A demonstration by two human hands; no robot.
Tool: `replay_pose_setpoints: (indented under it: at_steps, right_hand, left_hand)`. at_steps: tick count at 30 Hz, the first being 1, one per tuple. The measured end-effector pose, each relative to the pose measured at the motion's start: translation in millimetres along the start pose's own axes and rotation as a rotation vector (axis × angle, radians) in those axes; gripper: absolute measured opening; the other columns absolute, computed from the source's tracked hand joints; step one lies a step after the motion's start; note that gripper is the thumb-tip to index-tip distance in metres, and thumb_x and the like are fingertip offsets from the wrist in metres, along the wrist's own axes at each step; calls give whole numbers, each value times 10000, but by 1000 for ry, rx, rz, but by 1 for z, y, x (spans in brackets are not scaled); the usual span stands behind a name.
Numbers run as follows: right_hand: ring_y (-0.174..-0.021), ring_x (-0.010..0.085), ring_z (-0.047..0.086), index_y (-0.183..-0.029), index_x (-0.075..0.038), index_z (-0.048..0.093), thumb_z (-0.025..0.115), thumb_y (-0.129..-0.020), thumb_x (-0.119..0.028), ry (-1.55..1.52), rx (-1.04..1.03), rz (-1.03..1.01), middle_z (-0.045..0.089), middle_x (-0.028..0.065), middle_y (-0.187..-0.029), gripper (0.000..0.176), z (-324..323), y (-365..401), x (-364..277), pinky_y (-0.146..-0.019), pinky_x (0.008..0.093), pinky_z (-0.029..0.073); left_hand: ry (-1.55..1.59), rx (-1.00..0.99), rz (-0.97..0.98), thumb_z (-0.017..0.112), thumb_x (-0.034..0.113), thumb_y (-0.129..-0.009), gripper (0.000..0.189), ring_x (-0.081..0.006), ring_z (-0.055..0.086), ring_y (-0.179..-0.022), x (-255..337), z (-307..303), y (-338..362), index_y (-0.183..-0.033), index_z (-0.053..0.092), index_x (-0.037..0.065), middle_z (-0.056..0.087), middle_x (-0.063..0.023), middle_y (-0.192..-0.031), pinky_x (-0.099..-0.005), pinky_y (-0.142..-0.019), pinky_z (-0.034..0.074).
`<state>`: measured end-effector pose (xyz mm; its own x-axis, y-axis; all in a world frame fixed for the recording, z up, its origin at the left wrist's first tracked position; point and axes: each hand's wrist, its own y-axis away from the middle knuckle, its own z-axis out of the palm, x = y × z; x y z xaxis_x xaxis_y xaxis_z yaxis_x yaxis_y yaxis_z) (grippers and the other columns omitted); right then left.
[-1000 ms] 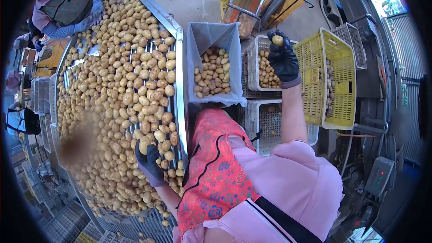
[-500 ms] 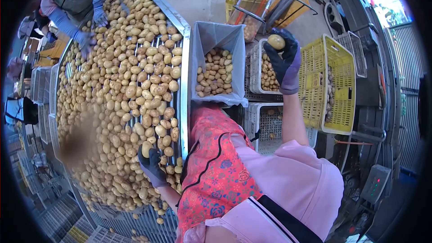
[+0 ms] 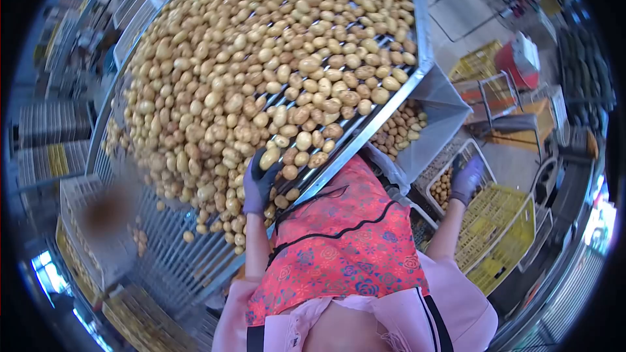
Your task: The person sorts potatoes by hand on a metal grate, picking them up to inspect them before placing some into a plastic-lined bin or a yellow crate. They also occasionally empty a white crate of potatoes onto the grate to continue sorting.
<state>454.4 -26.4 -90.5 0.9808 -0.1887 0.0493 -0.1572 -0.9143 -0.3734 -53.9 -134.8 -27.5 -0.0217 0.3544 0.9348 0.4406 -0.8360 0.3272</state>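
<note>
Potatoes (image 3: 215, 91) lie heaped on a roller table with a metal edge (image 3: 365, 132). At the table's near side, my left hand (image 3: 261, 181), in a dark and purple glove, has its fingers wrapped round a potato (image 3: 270, 158). My right hand (image 3: 467, 179), gloved the same way, is over a white crate (image 3: 488, 168) with small potatoes (image 3: 442, 189) in it. Its fingers point away and are partly hidden, and no potato shows in it. Between the table and that crate stands a lined bin (image 3: 435, 107) holding more potatoes (image 3: 399, 129).
Yellow crates (image 3: 499, 234) stand to the right of my right arm. Farther back are a red bucket (image 3: 518, 65) and a metal-framed stand (image 3: 489, 94). Bare rollers (image 3: 176, 241) slope down at the lower left, beside stacked crates (image 3: 55, 124).
The view has turned and shifted. My right hand has lowered from its raised position to the white crate, and the potato it held no longer shows. My left hand still grips a potato.
</note>
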Motion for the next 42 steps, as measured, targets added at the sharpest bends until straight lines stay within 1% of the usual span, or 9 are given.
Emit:
replay_pose_setpoints:
  at_steps: [3,6,13,20,23,24,29,36,42]
  right_hand:
    - [-1020,396,536,-1244,16,490,644,-837,-346,-280,32,-481,563,219,-1107,566,-7,-12,-154,-879,495,408]
    - [-1260,437,398,-1347,41,394,575,-830,-540,-486,-375,-572,431,293,-1337,799,-9,-9,-279,-1051,575,239]
    - [-1391,441,167,-1424,12,299,423,-851,-663,-187,-528,-653,258,276,-1470,894,31,-71,-405,-1082,636,101]
    - [-1371,470,203,-1464,-35,212,351,-942,-331,-241,-497,-361,236,295,-1474,617,102,-194,-522,-1109,579,130]
    - [-1341,455,287,-1432,-34,283,341,-947,-308,-507,-774,-127,303,270,-1453,560,56,-247,-517,-1078,556,254]
    - [-1304,429,360,-1397,-26,337,411,-944,-359,-455,-806,-333,383,244,-1411,567,68,-264,-512,-1042,560,302]
    - [-1296,397,375,-1408,-38,341,599,-860,-444,-543,-156,-683,416,226,-1383,729,26,-165,-400,-1068,514,285]
    - [-1304,433,338,-1377,11,371,463,-926,-423,39,-518,-610,376,247,-1403,633,25,-24,-298,-1061,598,224]
    - [-1326,454,307,-1356,23,398,411,-950,-397,-125,-300,-449,336,287,-1424,583,62,-118,-349,-1072,590,211]
  left_hand:
    - [125,-28,-16,675,25,-831,539,-183,543,-1121,-1,12,-23,-1320,450,-15,547,-114,-1246,-325,-962,446]
    - [-4,25,50,664,16,-834,510,-176,534,-1130,34,30,-44,-1304,468,-10,547,-107,-1247,-319,-966,443]
    - [149,80,32,686,53,-836,515,-171,538,-1125,32,32,-98,-1297,467,-15,555,-102,-1240,-314,-976,444]
    - [82,147,74,675,124,-837,516,-172,559,-1100,15,24,-99,-1294,473,-5,590,-111,-1201,-312,-931,457]
    - [-645,139,317,671,115,-801,489,-329,576,-1069,-2,20,-78,-1260,522,36,614,-170,-1127,-380,-936,447]
    - [-727,91,376,667,110,-797,482,-372,549,-1077,-1,24,-73,-1254,524,50,586,-196,-1164,-416,-952,432]
    - [-676,-284,436,704,237,-778,570,-408,461,-1188,27,41,-79,-1285,496,77,487,-195,-1292,-464,-1007,377]
    - [-1438,-54,604,543,405,-886,495,-413,368,-1287,50,47,-240,-1325,480,185,381,-150,-1422,-582,-1040,271]
    - [-1446,-64,578,593,241,-829,388,-400,407,-1222,45,46,-254,-1207,547,174,423,-93,-1374,-565,-958,365]
